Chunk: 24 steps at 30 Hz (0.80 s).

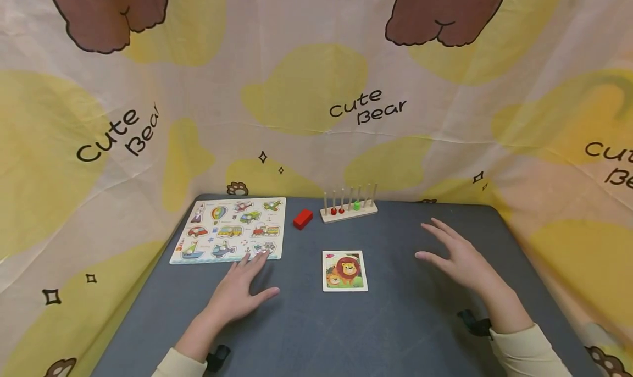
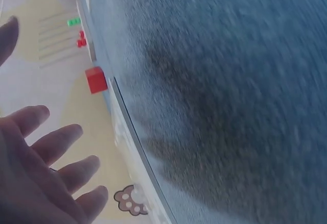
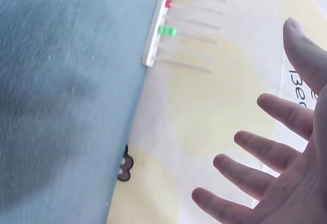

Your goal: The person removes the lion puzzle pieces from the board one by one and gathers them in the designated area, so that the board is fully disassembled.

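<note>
My left hand hovers over the table, fingers spread and holding nothing, close to the near edge of a vehicle puzzle board. My right hand is raised over the right side of the table, fingers apart, with nothing in it. Between the hands lies a small lion puzzle in a pale frame. Farther back stand a red block and a wooden peg rack with red beads and green beads. Both wrist views show spread fingers touching no object.
The dark grey-blue table ends at a patterned cloth hung behind it and at both sides. The peg rack's thin upright rods stand near the back edge. Dark bands sit at the wrists.
</note>
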Tool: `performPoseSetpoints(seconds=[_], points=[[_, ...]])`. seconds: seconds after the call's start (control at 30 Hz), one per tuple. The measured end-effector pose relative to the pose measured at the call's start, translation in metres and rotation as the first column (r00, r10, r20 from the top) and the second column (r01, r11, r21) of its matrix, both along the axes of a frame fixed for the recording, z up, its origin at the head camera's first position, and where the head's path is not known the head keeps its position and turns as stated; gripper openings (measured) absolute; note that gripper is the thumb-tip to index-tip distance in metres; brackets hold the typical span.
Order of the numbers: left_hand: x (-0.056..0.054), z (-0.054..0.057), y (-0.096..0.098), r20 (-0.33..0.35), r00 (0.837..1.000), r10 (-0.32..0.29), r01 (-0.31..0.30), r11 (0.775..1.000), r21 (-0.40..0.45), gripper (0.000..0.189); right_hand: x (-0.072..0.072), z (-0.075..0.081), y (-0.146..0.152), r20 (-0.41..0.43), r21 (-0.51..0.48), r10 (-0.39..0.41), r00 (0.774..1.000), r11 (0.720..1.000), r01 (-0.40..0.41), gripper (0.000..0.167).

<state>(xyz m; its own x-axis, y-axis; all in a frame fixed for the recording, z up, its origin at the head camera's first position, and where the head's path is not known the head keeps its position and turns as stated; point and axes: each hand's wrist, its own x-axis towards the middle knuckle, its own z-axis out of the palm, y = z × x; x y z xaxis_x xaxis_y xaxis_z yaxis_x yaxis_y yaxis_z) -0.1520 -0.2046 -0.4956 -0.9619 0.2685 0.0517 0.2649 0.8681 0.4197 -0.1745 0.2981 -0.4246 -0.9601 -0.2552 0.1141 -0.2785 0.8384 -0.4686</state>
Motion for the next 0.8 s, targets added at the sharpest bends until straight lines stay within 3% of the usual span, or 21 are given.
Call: performPoseSetpoints(seconds=[0.33, 0.8], points=[[-0.003, 0.000, 0.028, 0.083, 0.996, 0.044, -0.051, 0.996, 0.080, 0.089, -0.009, -0.010, -0.025, -0.034, -0.049, 0.051, 0.998, 0.997, -0.053, 0.074], [-0.013, -0.007, 0.085, 0.073, 0.997, 0.031, -0.041, 0.990, 0.133, 0.089, -0.020, -0.019, -0.068, -0.037, -0.086, 0.106, 0.994, 0.990, -0.109, 0.072]])
